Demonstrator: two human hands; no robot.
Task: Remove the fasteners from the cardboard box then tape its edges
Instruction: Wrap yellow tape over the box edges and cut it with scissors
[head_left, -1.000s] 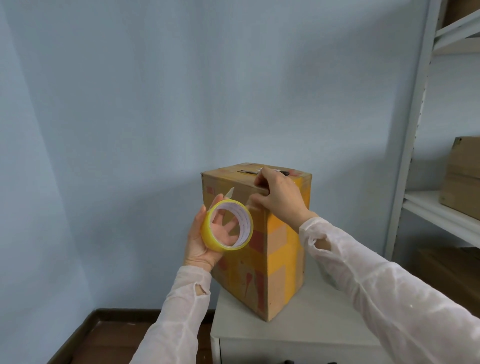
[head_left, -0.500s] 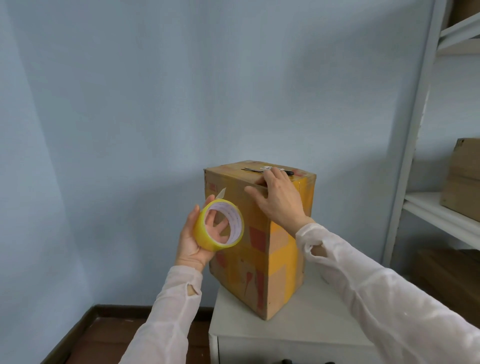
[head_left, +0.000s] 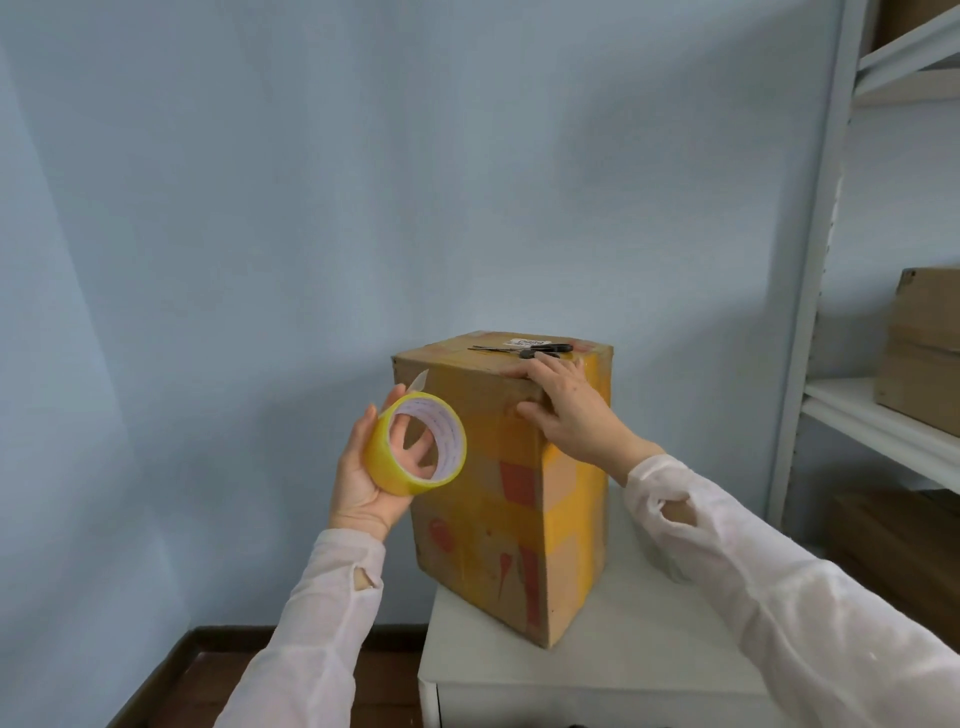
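Observation:
A tall cardboard box (head_left: 493, 525) with yellow tape patches and red marks stands on a white cabinet (head_left: 597, 644). My left hand (head_left: 363, 467) holds a yellow tape roll (head_left: 415, 444) just left of the box, fingers through its core, a loose tape end sticking up. My right hand (head_left: 569, 410) lies flat with straight fingers over the box's upper front corner, pressing on the top edge. Black-handled scissors (head_left: 530, 349) lie on the box's top, just behind my right fingers.
A white metal shelf unit (head_left: 810, 312) stands at the right with cardboard boxes (head_left: 919, 353) on its shelves and one (head_left: 893, 556) below. A light blue wall is behind. Dark wooden floor (head_left: 208, 686) shows at the lower left.
My left hand has drawn the tape roll away from the box toward the left. My right hand went from curled at the top edge to flat over the corner.

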